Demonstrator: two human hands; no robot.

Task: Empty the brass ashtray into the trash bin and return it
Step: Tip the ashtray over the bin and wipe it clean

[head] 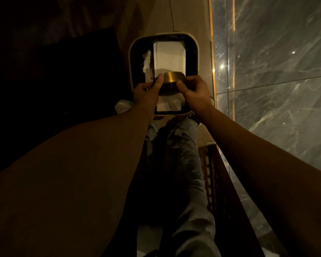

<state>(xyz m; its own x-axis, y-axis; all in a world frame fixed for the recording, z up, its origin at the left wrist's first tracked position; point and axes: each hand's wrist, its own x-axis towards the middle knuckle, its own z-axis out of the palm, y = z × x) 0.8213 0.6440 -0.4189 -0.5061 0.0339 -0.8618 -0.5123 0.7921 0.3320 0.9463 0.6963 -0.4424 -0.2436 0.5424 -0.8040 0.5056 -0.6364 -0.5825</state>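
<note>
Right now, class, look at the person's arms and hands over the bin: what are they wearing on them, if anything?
Nothing shows on them. Both forearms are bare up to the frame edge, with no sleeves in sight. The left hand and right hand wear no gloves, and no watch or bracelet shows at either wrist. The light is too dim to rule out a ring.

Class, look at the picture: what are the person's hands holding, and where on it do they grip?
Both hands hold the brass ashtray over the bin: the left hand and right hand grip opposite sides of its round wall.
</note>
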